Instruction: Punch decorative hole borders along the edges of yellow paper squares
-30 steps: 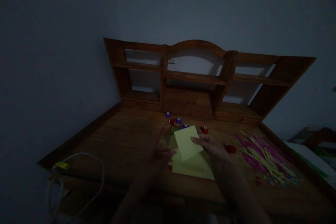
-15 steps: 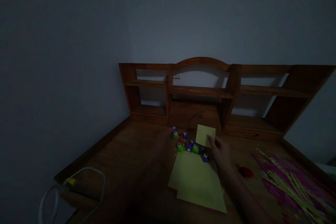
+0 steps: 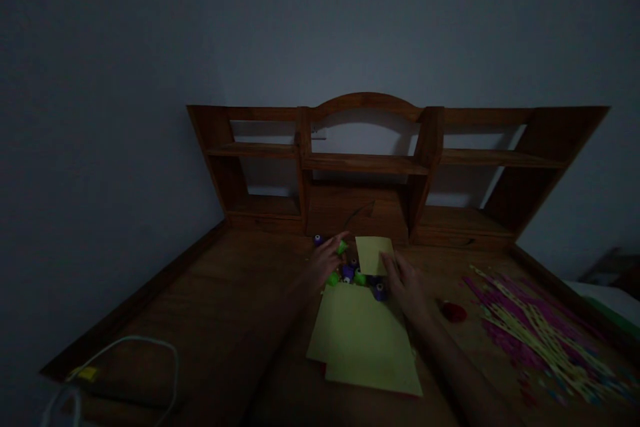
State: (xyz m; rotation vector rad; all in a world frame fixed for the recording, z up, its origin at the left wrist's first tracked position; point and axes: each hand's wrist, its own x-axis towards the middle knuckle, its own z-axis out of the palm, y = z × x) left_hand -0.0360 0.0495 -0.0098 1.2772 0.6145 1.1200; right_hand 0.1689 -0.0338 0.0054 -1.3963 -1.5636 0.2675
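Pinched in my right hand (image 3: 407,283) is a small square of yellow paper (image 3: 373,253), raised over the desk. My left hand (image 3: 325,261) is to its left, with its fingers around a small green piece (image 3: 342,247). Below and between the hands sit several little purple and green pieces with white eyes, among them a purple one (image 3: 379,291) by my right hand and a green one (image 3: 333,278) under my left. My fingers hide some of them. Larger yellow sheets (image 3: 367,340) lie overlapped on the desk in front of me, a red edge showing beneath.
A wooden shelf unit (image 3: 367,161) stands along the back of the desk (image 3: 210,300). Pink and yellow strips (image 3: 540,333) are heaped at the right, near a round red object (image 3: 453,311). A white cable (image 3: 145,339) loops at the lower left.
My left hand has come in to the right and taken hold of a green piece, which has shifted right. My right hand still holds the yellow paper. The view has turned slightly right.
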